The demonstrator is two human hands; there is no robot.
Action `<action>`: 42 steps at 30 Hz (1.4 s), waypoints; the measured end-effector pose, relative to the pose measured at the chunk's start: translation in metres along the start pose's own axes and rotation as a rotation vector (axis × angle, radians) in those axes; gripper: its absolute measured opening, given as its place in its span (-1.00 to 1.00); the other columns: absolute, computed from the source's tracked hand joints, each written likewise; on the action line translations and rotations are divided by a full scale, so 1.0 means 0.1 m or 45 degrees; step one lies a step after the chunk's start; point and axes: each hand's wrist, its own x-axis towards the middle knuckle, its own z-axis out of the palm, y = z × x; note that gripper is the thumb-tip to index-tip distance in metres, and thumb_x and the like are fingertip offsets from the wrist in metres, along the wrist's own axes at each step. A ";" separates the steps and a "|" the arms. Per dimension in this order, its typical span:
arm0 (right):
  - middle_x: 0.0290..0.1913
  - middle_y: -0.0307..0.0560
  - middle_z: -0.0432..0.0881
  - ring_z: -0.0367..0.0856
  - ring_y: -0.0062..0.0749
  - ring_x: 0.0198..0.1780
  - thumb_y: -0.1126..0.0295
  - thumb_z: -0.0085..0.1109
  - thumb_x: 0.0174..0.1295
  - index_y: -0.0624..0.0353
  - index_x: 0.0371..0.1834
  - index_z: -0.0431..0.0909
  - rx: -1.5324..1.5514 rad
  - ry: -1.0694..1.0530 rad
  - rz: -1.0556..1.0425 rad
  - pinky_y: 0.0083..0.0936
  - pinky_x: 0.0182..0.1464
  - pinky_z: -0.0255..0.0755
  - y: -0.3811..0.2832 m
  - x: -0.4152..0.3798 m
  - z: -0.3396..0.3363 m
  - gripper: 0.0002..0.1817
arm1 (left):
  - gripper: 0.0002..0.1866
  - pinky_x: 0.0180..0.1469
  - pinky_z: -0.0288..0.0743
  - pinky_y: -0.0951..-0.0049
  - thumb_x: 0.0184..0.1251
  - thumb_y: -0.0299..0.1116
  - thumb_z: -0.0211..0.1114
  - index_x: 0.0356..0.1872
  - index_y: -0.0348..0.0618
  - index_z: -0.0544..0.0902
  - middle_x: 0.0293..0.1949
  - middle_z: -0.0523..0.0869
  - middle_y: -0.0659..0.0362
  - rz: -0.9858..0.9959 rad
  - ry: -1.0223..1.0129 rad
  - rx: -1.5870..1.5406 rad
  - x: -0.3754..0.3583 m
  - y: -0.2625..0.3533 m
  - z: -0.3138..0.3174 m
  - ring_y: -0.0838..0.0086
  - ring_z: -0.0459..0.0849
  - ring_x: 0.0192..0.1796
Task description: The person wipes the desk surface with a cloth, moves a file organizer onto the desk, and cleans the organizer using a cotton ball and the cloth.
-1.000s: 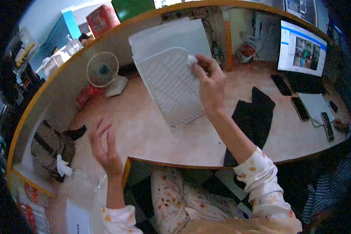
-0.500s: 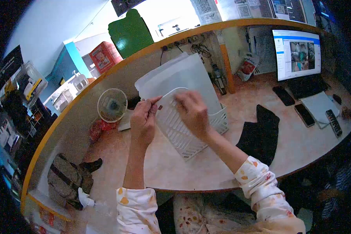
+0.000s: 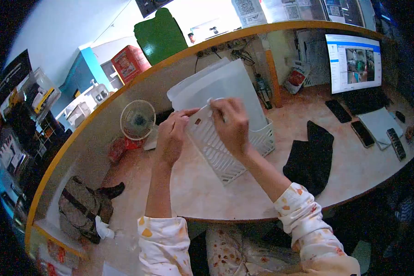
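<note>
A white slotted plastic file holder (image 3: 215,152) stands tilted on the desk, with translucent plastic folders (image 3: 244,87) upright inside it. At its upper left corner, my left hand (image 3: 171,135) is closed, thumb and fingers pinching the rim. My right hand (image 3: 232,126) is over the holder's top edge, fingers curled and slightly blurred. A small white bit shows at its fingertips beside the rim; I cannot tell what it is.
A black cloth (image 3: 310,158) lies right of the holder. Farther right are phones (image 3: 338,112), a notebook (image 3: 379,126), a remote (image 3: 396,144) and a monitor (image 3: 354,64). Leftward are a small fan (image 3: 138,120) and a bag (image 3: 85,207). A wooden-edged partition (image 3: 96,103) curves behind.
My right hand has moved slightly up and right along the holder's top edge, its fingers now more clearly curled at the rim. My left hand keeps its grip at the corner.
</note>
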 end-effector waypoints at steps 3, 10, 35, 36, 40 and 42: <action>-0.35 -0.02 0.57 0.55 -0.13 -0.25 0.64 0.25 -0.09 0.19 -0.32 0.59 0.071 -0.122 -0.325 -0.32 -0.21 0.46 -0.19 -0.18 0.08 -0.78 | -0.61 0.16 0.34 0.39 0.31 -0.31 -0.07 -0.09 -0.33 0.65 -0.08 0.66 -0.03 0.056 0.017 -0.073 -0.02 0.03 0.03 0.32 0.58 0.02; -0.31 -0.06 0.59 0.54 -0.14 -0.26 0.65 0.25 -0.12 0.20 -0.30 0.59 -0.006 -0.047 -0.169 -0.29 -0.19 0.45 -0.13 -0.18 0.08 -0.74 | -0.61 0.15 0.35 0.43 0.30 -0.33 -0.08 -0.09 -0.33 0.65 -0.08 0.67 -0.01 0.049 0.031 0.064 -0.02 0.01 -0.02 0.32 0.59 0.01; -0.39 -0.01 0.57 0.55 -0.13 -0.29 0.65 0.23 -0.08 0.18 -0.32 0.59 -0.074 0.015 -0.111 -0.30 -0.23 0.45 0.07 -0.15 0.02 -0.78 | -0.62 0.11 0.36 0.43 0.30 -0.32 -0.08 -0.12 -0.33 0.66 -0.12 0.67 -0.03 -0.026 0.046 -0.127 -0.02 -0.02 0.04 0.33 0.59 -0.04; -0.38 -0.01 0.59 0.56 -0.16 -0.28 0.69 0.23 -0.09 0.19 -0.32 0.61 -0.103 -0.010 -0.120 -0.34 -0.23 0.45 0.06 -0.21 0.01 -0.76 | -0.62 0.11 0.36 0.43 0.30 -0.32 -0.07 -0.13 -0.33 0.67 -0.12 0.67 -0.03 -0.016 0.048 -0.132 0.00 -0.02 0.06 0.33 0.59 -0.04; -0.40 0.00 0.56 0.55 -0.13 -0.30 0.67 0.25 -0.08 0.24 -0.22 0.63 0.122 -0.236 -0.412 -0.31 -0.26 0.43 -0.01 -0.31 -0.01 -0.71 | -0.63 0.09 0.37 0.43 0.30 -0.33 -0.06 -0.12 -0.32 0.67 -0.13 0.67 -0.02 -0.025 0.061 -0.195 0.00 -0.05 0.07 0.34 0.60 -0.06; -0.39 -0.02 0.55 0.53 -0.14 -0.30 0.63 0.23 -0.05 0.22 -0.24 0.60 -0.079 -0.097 -0.289 -0.30 -0.24 0.44 0.05 -0.16 -0.06 -0.75 | -0.63 0.09 0.38 0.43 0.30 -0.33 -0.06 -0.12 -0.31 0.67 -0.13 0.67 -0.01 -0.005 0.051 -0.102 -0.03 0.04 0.06 0.34 0.60 -0.07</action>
